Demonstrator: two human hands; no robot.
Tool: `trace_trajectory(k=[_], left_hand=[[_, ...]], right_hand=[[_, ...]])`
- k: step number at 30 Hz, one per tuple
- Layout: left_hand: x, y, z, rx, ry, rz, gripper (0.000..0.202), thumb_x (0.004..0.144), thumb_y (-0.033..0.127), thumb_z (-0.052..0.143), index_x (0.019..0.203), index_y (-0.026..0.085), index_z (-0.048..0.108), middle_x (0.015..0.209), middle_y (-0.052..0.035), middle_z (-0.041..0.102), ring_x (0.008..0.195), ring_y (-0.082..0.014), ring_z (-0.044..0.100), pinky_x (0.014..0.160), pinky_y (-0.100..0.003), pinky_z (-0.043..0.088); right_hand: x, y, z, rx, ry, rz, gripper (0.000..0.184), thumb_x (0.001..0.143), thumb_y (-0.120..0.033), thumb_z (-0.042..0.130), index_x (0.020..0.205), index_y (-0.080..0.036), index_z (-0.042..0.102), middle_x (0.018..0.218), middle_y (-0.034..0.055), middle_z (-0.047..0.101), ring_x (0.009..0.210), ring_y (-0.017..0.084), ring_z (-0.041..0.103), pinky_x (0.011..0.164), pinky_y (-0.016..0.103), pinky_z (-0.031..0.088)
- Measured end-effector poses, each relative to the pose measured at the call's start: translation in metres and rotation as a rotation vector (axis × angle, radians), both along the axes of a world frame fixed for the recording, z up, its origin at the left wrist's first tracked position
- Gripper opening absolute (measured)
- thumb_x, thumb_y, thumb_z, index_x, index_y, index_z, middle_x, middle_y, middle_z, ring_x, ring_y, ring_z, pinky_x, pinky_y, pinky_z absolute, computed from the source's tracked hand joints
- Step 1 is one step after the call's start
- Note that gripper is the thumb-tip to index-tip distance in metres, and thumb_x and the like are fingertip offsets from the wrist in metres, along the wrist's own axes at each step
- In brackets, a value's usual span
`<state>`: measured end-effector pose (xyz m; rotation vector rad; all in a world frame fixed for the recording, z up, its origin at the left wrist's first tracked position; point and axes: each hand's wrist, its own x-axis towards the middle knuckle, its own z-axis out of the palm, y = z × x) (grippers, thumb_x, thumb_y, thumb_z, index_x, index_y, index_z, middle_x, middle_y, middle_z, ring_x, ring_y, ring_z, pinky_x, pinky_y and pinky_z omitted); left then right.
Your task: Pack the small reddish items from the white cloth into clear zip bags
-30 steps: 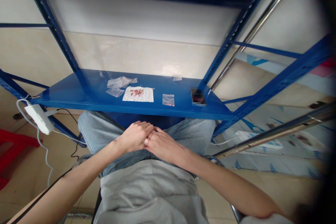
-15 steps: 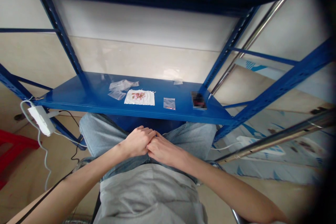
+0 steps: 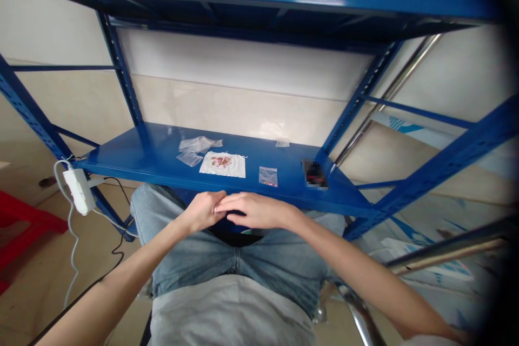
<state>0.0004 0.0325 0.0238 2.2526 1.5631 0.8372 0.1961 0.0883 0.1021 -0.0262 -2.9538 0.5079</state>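
Blue metal shelf point(image 3: 133, 157) sits low in front of a seated person, pale wall behind it, white power strip point(image 3: 79, 191) hanging by its cord near the left upright. Left hand point(image 3: 200, 212) and right hand point(image 3: 253, 211) are open and relaxed, holding nothing, right fingers point(image 3: 239, 206) lying across the left fingertips, both just in front of the shelf edge, above the jeans point(image 3: 190, 259). Nearest on the shelf: white sheet point(image 3: 222, 165) with small red bits on it, mid-shelf; small zip bag point(image 3: 268, 177) with red bits, just right of it; crumpled clear plastic bags point(image 3: 197, 144) behind and left. Dark object point(image 3: 314, 174) further right is blurred, can't tell what. Neither hand touches these; all lie flat, apart, within easy reach.
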Motion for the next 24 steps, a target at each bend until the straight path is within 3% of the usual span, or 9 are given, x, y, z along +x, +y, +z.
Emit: trace_trajectory(k=[2,4,6,10,13,18,24], left_hand=[[-0.007,0.009,-0.004,-0.029,-0.221,0.045,0.013,0.082,0.026,0.059,0.074,0.019,0.052,0.066,0.0005,0.058,0.06,-0.0137,0.055,0.058,-0.024,0.037],[-0.009,0.017,-0.009,-0.091,-0.47,0.035,0.018,0.082,0.03,0.062,0.074,0.018,0.052,0.065,0.001,0.058,0.059,-0.0121,0.055,0.06,-0.024,0.041],[-0.007,0.024,-0.014,-0.164,-0.675,0.015,0.024,0.08,0.035,0.067,0.073,0.017,0.052,0.062,0.0013,0.058,0.056,-0.0114,0.056,0.059,-0.023,0.044],[-0.002,0.028,-0.018,-0.227,-0.852,0.03,0.03,0.074,0.037,0.074,0.071,0.017,0.053,0.057,0.002,0.058,0.05,-0.0106,0.057,0.052,-0.021,0.044],[-0.003,0.023,-0.01,-0.229,-0.921,0.051,0.029,0.074,0.035,0.076,0.072,0.016,0.054,0.056,0.0018,0.059,0.048,-0.0101,0.057,0.051,-0.021,0.044],[-0.006,0.012,0.003,-0.231,-1.08,0.031,0.027,0.078,0.035,0.074,0.076,0.016,0.055,0.058,0.0001,0.062,0.05,-0.0113,0.058,0.054,-0.023,0.047],[0.0,0.011,-0.001,-0.338,-1.23,-0.01,0.029,0.076,0.034,0.076,0.076,0.017,0.053,0.057,0.0026,0.057,0.05,-0.0126,0.059,0.051,-0.024,0.047]], right_hand=[[-0.006,0.024,0.012,-0.038,0.101,-0.066,0.033,0.094,-0.009,0.051,0.119,-0.02,0.067,0.117,0.0053,0.071,0.108,0.015,0.064,0.095,0.027,0.047],[-0.013,0.054,0.013,0.021,0.215,-0.226,0.033,0.093,-0.009,0.051,0.118,-0.019,0.069,0.117,0.0067,0.071,0.107,0.016,0.065,0.093,0.028,0.046],[-0.023,0.086,0.004,0.089,0.272,-0.41,0.029,0.091,-0.008,0.052,0.11,-0.017,0.073,0.11,0.009,0.073,0.101,0.018,0.066,0.09,0.029,0.046],[-0.041,0.138,-0.025,-0.013,0.243,-0.721,0.021,0.088,-0.01,0.057,0.093,-0.012,0.077,0.09,0.0096,0.076,0.082,0.017,0.068,0.076,0.024,0.046],[-0.054,0.158,-0.044,-0.037,0.247,-0.781,0.018,0.087,-0.014,0.061,0.093,-0.009,0.077,0.088,0.0113,0.076,0.081,0.018,0.069,0.07,0.022,0.045],[-0.071,0.17,-0.062,-0.057,0.238,-0.823,0.018,0.086,-0.024,0.065,0.091,-0.013,0.078,0.088,0.0099,0.077,0.08,0.018,0.069,0.068,0.022,0.044],[-0.079,0.168,-0.072,-0.04,0.259,-0.863,0.017,0.084,-0.025,0.066,0.085,-0.013,0.077,0.087,0.0117,0.077,0.079,0.02,0.068,0.068,0.023,0.043]])
